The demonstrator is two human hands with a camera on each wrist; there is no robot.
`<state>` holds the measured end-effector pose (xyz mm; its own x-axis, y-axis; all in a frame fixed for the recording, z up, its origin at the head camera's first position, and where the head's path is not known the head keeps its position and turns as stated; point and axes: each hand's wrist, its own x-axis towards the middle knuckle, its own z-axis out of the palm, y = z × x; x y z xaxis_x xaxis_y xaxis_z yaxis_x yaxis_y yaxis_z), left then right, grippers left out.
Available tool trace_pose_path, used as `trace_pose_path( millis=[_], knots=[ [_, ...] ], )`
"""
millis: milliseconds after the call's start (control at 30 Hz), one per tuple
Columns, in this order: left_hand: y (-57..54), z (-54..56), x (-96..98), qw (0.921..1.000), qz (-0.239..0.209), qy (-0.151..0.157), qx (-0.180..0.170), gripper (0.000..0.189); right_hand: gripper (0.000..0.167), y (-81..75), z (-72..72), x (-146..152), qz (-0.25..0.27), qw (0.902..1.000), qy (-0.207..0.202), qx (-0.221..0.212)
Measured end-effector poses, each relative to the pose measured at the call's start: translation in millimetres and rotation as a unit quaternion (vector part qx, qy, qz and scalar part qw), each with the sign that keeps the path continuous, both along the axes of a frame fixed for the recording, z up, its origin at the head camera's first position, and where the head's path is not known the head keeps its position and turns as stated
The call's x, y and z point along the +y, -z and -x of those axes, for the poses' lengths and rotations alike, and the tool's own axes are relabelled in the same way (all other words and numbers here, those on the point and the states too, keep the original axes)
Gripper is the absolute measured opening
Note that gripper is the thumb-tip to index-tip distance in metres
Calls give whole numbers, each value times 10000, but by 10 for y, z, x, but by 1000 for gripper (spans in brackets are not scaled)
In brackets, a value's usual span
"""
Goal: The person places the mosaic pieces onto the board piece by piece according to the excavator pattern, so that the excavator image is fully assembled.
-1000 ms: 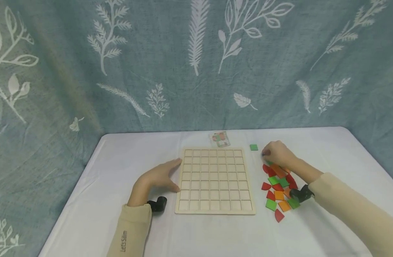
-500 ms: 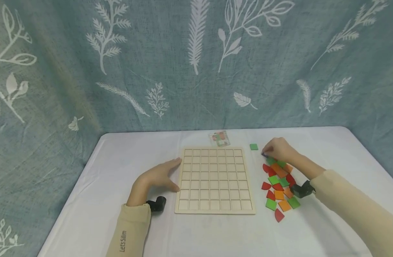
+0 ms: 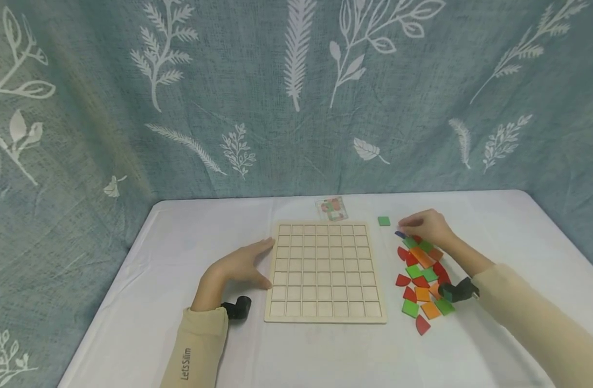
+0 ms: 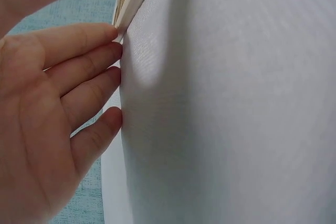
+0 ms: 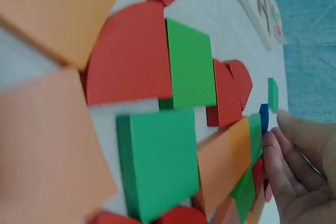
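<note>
A pale wooden board (image 3: pixel 325 274) with a grid of square recesses lies on the white table. My left hand (image 3: pixel 240 264) rests at its left edge, fingers and thumb spread apart; in the left wrist view the fingers (image 4: pixel 86 61) are nearly straight, with tips by the board's rim. My right hand (image 3: pixel 426 226) is over the far end of a pile of coloured pieces, beside a small dark blue piece (image 3: pixel 400 234). In the right wrist view that blue piece (image 5: pixel 264 117) is near the thumb and fingertips, which are apart and do not pinch it.
Red quarter-round pieces (image 3: pixel 421 325) and green and orange squares (image 3: pixel 421 295) lie scattered right of the board. One green square (image 3: pixel 384 221) lies apart near the far edge. A clear picture card (image 3: pixel 331 209) lies behind the board. A patterned curtain (image 3: pixel 296 97) hangs behind the table.
My right hand has shifted slightly to the right and loosened from the blue piece, which now shows more clearly beside the fingers. My left hand and the board have stayed in place.
</note>
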<state>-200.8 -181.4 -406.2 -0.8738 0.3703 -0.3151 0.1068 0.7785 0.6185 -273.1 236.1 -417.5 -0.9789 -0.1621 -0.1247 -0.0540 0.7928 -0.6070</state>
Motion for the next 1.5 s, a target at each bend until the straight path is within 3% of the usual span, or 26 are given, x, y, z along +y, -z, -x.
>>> trace_pose_path(
  millis=[133,233,500,867,1100,1200,1333,1500],
  knots=[
    [1,9,-5,10000,20,24,26,100,41,28,-23,29,598,9981,43,-135],
    [-3,16,-16,10000,38,22,39,100,42,62,-33,31,844,9964,-35,4],
    [7,8,-41,10000,3,-23,36,100,29,164,-23,-17,707,9939,-208,823],
    [11,-12,-24,10000,-71,0,56,99,32,142,-79,-17,866,9942,-85,630],
    [10,-4,-22,9999,-123,13,33,98,30,18,-67,-10,909,9923,-76,837],
    [7,-2,-28,9999,-94,17,49,98,27,32,9,46,816,9918,3,981],
    [-3,3,-34,10000,-46,24,55,98,25,232,215,199,695,9925,150,994],
    [-22,5,-21,10000,-27,73,44,98,39,437,377,340,746,9922,203,980]
  ],
)
